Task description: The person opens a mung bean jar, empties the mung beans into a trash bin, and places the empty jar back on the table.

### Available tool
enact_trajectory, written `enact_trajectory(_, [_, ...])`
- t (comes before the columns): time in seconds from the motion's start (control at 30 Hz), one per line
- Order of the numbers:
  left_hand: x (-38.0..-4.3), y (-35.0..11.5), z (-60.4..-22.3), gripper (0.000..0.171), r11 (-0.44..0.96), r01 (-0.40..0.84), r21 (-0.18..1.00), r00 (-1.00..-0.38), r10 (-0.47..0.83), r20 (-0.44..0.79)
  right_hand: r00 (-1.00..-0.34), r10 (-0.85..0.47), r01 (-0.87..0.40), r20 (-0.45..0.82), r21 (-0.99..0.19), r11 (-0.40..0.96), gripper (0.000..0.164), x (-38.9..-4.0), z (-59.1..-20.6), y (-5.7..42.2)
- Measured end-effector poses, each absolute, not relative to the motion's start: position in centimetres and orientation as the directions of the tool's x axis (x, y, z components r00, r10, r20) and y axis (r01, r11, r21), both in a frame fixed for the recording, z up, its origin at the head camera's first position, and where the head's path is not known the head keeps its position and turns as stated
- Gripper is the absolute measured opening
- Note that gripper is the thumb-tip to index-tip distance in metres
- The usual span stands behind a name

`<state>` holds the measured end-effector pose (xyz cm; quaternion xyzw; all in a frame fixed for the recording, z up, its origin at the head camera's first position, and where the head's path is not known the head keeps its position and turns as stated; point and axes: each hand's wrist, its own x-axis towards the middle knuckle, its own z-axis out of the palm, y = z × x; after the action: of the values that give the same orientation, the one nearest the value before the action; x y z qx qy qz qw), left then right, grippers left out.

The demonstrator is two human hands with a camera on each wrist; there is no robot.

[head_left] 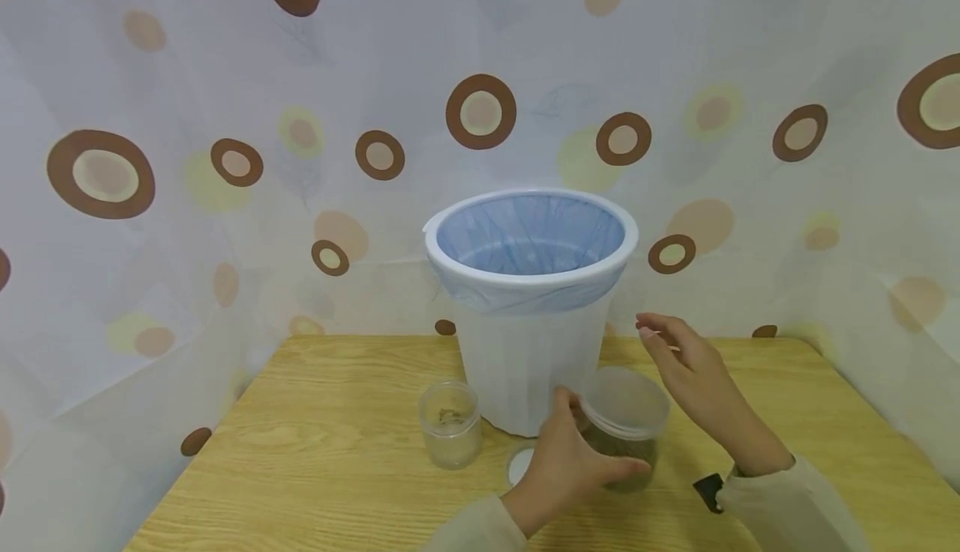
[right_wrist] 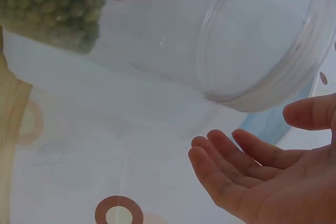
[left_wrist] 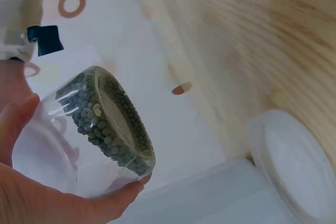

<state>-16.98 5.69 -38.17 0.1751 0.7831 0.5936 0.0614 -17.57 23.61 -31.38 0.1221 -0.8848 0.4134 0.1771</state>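
Observation:
My left hand (head_left: 566, 460) grips a clear round jar (head_left: 626, 448) from its left side, thumb across the front. Green mung beans (left_wrist: 107, 121) fill the lower part of the jar. A translucent lid (head_left: 626, 402) appears to cover its top. To the right of the jar, my right hand (head_left: 697, 377) is raised with fingers loosely bent. In the right wrist view that hand's fingers (right_wrist: 226, 177) are apart from the jar and hold nothing. A smaller clear jar (head_left: 450, 444) with a little dark matter inside stands on the left. Beside my left hand lies a round white lid (head_left: 519, 464), partly hidden.
Behind the jars stands a white bin (head_left: 525, 352) with a blue liner (head_left: 540, 235). All of it is on a wooden table (head_left: 322, 452). A sheet with brown and beige circles (head_left: 480, 27) hangs behind and at both sides.

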Motion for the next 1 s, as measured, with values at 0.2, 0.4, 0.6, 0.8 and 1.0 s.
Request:
enact_trajectory(0.2, [-16.8,4.8,-37.4,0.07,0.195,0.186,0.963,-0.937,0.329,0.115,-0.899,-0.094,-0.395,0.428,-0.696,0.6,0.043,-17.1,-30.7,23.1])
enact_trajectory(0.4, [-16.7,4.1,-37.2,0.071,0.152,0.235,0.96,-0.925,0.338,0.173,-0.899,-0.116,-0.409,0.422,-0.717,0.565,0.043,-16.6,-30.2,22.7])
enact_trajectory(0.6, [-16.7,3.2,-36.9,0.073,0.138,0.301,0.944,-0.91,0.339,0.24,-0.897,-0.135,-0.418,0.422,-0.704,0.574,0.043,-15.9,-29.9,22.0])
enact_trajectory(0.8, [-16.5,2.4,-36.5,0.075,0.176,0.324,0.93,-0.912,0.32,0.257,-0.878,-0.17,-0.458,0.448,-0.682,0.571,0.04,-15.1,-30.1,20.8])
enact_trajectory(1.0, [-16.1,1.5,-36.3,0.078,0.203,0.358,0.911,-0.909,0.301,0.29,-0.875,-0.19,-0.462,0.445,-0.653,0.6,0.05,-14.2,-30.0,19.5])
